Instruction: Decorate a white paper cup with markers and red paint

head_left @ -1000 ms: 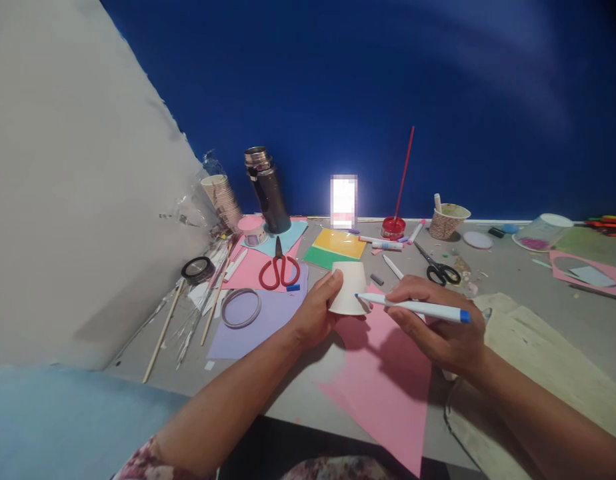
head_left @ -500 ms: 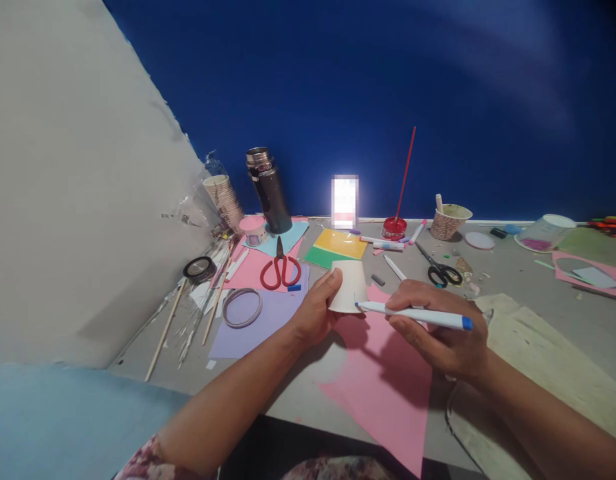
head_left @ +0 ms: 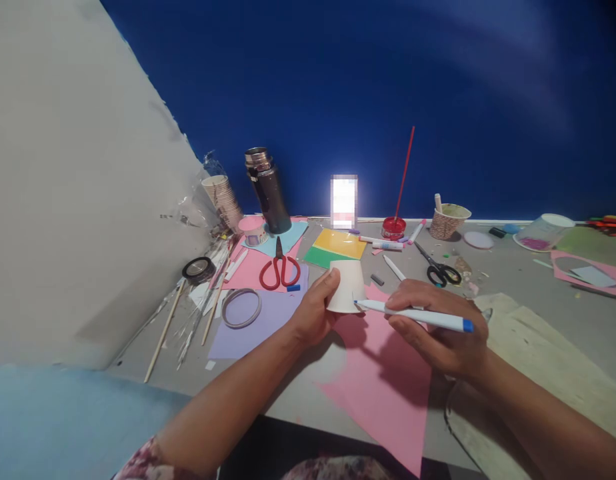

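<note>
My left hand (head_left: 313, 312) grips a white paper cup (head_left: 347, 285) that stands upside down on a pink paper sheet (head_left: 385, 373). My right hand (head_left: 438, 330) is closed around a white marker with a blue end (head_left: 418, 316). The marker lies nearly level, and its tip touches the cup's lower right rim. Both hands rest over the pink sheet near the middle of the grey table (head_left: 538, 280).
Red scissors (head_left: 279, 270), a tape ring (head_left: 241, 307), a black tape roll (head_left: 198, 269) and wooden sticks (head_left: 163, 330) lie to the left. A dark flask (head_left: 268, 190), stacked cups (head_left: 223, 199), a red paint pot (head_left: 393, 227), markers and black scissors (head_left: 441, 270) sit behind. Cream cloth (head_left: 538, 373) lies right.
The marker tip has slid slightly left and down along the cup's rim. The left hand and the cup have barely moved.
</note>
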The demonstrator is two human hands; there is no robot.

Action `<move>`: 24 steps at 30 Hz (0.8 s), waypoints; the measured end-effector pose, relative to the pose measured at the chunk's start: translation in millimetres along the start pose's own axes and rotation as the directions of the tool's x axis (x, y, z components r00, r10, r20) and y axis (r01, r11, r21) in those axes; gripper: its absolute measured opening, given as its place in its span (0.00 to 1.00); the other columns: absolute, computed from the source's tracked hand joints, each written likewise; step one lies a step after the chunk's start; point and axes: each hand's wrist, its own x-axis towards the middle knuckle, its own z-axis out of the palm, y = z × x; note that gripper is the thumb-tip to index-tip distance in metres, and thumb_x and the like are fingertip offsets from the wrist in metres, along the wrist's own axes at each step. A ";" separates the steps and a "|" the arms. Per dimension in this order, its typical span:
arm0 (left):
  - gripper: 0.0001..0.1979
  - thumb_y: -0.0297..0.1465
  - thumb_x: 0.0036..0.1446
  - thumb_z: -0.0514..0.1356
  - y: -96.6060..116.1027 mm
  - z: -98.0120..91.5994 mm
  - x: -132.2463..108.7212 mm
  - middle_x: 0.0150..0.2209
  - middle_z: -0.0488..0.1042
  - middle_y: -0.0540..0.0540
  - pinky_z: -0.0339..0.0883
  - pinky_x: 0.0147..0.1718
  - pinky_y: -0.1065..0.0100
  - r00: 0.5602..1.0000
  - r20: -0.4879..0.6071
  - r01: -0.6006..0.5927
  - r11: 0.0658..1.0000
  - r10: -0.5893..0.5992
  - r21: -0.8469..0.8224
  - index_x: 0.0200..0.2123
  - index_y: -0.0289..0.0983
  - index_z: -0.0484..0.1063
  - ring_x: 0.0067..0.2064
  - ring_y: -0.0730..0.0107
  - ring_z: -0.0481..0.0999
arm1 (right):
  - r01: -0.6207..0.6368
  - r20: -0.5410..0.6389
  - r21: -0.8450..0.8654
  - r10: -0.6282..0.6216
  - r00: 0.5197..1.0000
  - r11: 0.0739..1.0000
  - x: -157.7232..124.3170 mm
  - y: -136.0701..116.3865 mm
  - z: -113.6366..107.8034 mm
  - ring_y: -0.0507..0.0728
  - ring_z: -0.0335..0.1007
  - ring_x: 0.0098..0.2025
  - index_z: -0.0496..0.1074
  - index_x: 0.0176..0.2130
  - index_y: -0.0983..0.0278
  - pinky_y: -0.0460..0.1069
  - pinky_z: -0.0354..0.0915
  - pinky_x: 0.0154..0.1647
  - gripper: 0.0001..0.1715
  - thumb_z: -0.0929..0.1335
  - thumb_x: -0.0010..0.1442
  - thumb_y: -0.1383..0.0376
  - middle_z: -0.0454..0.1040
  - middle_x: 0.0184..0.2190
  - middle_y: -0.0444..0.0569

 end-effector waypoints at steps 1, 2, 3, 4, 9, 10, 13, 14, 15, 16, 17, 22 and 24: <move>0.27 0.51 0.58 0.68 0.1 0.0 0.0 0.33 0.79 0.42 0.77 0.34 0.62 1.000 -0.008 0.004 1.000 -0.004 -0.005 0.46 0.32 0.76 0.34 0.61 0.79 | -0.006 0.004 0.008 0.006 1.000 1.000 -0.3 0.1 0.0 0.55 0.77 0.31 0.76 0.44 0.63 0.50 0.72 0.33 0.12 0.71 0.61 0.75 0.79 0.30 0.48; 0.27 0.51 0.59 0.68 0.2 0.0 -0.2 0.33 0.79 0.42 0.77 0.35 0.62 1.000 -0.018 0.007 1.000 -0.007 -0.010 0.46 0.32 0.76 0.34 0.61 0.79 | -0.010 0.008 0.015 0.010 1.000 1.000 -0.7 0.3 0.1 0.55 0.77 0.30 0.76 0.44 0.63 0.50 0.72 0.33 0.11 0.71 0.61 0.75 0.79 0.30 0.48; 0.26 0.50 0.59 0.68 0.3 0.1 -0.3 0.33 0.79 0.42 0.77 0.35 0.63 1.000 -0.025 0.008 1.000 -0.008 -0.014 0.46 0.32 0.76 0.34 0.61 0.79 | -0.012 0.012 0.020 0.012 1.000 1.000 -1.0 0.4 0.1 0.56 0.76 0.30 0.76 0.44 0.63 0.50 0.72 0.32 0.11 0.71 0.61 0.75 0.79 0.29 0.48; 0.26 0.50 0.60 0.68 0.3 0.2 -0.5 0.33 0.79 0.42 0.77 0.35 0.63 1.000 -0.029 0.009 1.000 -0.010 -0.016 0.46 0.32 0.76 0.34 0.61 0.79 | -0.015 0.013 0.021 0.014 1.000 1.000 -1.2 0.5 0.2 0.56 0.77 0.30 0.76 0.44 0.63 0.51 0.72 0.32 0.11 0.71 0.61 0.75 0.79 0.29 0.48; 0.27 0.51 0.59 0.68 0.0 0.2 -0.3 0.32 0.79 0.42 0.77 0.33 0.62 1.000 -0.006 -0.004 1.000 0.004 0.002 0.45 0.32 0.76 0.33 0.61 0.79 | -0.021 -0.001 0.005 0.021 1.000 1.000 -0.5 0.1 1.0 0.57 0.78 0.30 0.77 0.44 0.62 0.51 0.73 0.33 0.12 0.72 0.61 0.75 0.80 0.29 0.48; 0.27 0.51 0.58 0.69 0.0 0.2 0.0 0.32 0.79 0.43 0.77 0.33 0.62 1.000 -0.006 -0.010 1.000 0.010 0.000 0.45 0.32 0.76 0.33 0.61 0.79 | -0.022 -0.005 0.005 0.022 1.000 1.000 0.0 -0.2 1.2 0.57 0.78 0.30 0.77 0.44 0.62 0.51 0.73 0.33 0.12 0.72 0.61 0.75 0.80 0.29 0.48; 0.27 0.51 0.57 0.70 0.2 0.4 0.4 0.33 0.79 0.43 0.77 0.33 0.62 1.000 -0.014 -0.012 1.000 0.012 -0.006 0.44 0.33 0.76 0.33 0.62 0.79 | -0.026 -0.007 0.003 0.026 1.000 1.000 1.8 -1.4 1.2 0.57 0.77 0.29 0.77 0.43 0.61 0.51 0.72 0.31 0.12 0.71 0.61 0.74 0.80 0.28 0.48; 0.27 0.51 0.57 0.70 0.4 0.5 0.4 0.34 0.79 0.43 0.77 0.33 0.62 1.000 -0.017 -0.009 1.000 0.008 -0.007 0.44 0.33 0.76 0.34 0.62 0.79 | -0.026 -0.005 0.001 0.026 1.000 1.000 2.3 -1.8 1.1 0.57 0.77 0.28 0.77 0.43 0.61 0.51 0.72 0.30 0.11 0.71 0.61 0.74 0.80 0.28 0.48; 0.26 0.50 0.57 0.70 0.6 0.7 0.2 0.34 0.79 0.43 0.77 0.34 0.62 1.000 -0.020 -0.005 1.000 0.005 -0.009 0.45 0.33 0.76 0.34 0.62 0.79 | -0.025 -0.003 -0.001 0.025 1.000 1.000 2.6 -2.1 0.9 0.57 0.77 0.28 0.77 0.43 0.61 0.51 0.71 0.30 0.11 0.71 0.61 0.74 0.80 0.27 0.48; 0.26 0.50 0.58 0.70 0.7 0.8 0.0 0.34 0.79 0.42 0.77 0.34 0.63 1.000 -0.023 -0.001 1.000 0.001 -0.010 0.45 0.33 0.76 0.34 0.62 0.79 | -0.025 0.000 -0.003 0.025 1.000 1.000 2.8 -2.3 0.7 0.57 0.77 0.28 0.77 0.43 0.61 0.51 0.71 0.30 0.11 0.71 0.61 0.74 0.79 0.27 0.48; 0.25 0.50 0.58 0.69 0.7 0.9 -0.2 0.34 0.79 0.42 0.77 0.34 0.63 1.000 -0.027 0.002 1.000 -0.002 -0.011 0.45 0.33 0.76 0.34 0.62 0.79 | -0.025 0.005 -0.003 0.025 1.000 1.000 2.7 -2.5 0.5 0.57 0.77 0.28 0.77 0.42 0.61 0.51 0.71 0.30 0.10 0.71 0.61 0.74 0.79 0.27 0.48; 0.25 0.50 0.59 0.68 -0.1 0.5 -0.8 0.35 0.79 0.41 0.77 0.35 0.63 0.999 -0.036 0.006 1.000 -0.006 -0.009 0.44 0.33 0.76 0.36 0.61 0.80 | -0.025 0.008 0.006 0.025 1.000 1.000 2.3 -2.6 0.5 0.57 0.77 0.28 0.77 0.42 0.61 0.51 0.71 0.30 0.10 0.71 0.61 0.73 0.79 0.26 0.47; 0.26 0.51 0.58 0.69 -0.4 0.1 -0.6 0.34 0.79 0.42 0.77 0.35 0.63 0.999 -0.032 0.004 1.000 -0.004 -0.009 0.44 0.33 0.76 0.35 0.61 0.80 | -0.018 0.001 0.002 0.018 1.000 1.000 2.5 -2.5 0.6 0.57 0.77 0.27 0.77 0.42 0.61 0.51 0.71 0.29 0.10 0.71 0.61 0.74 0.79 0.26 0.47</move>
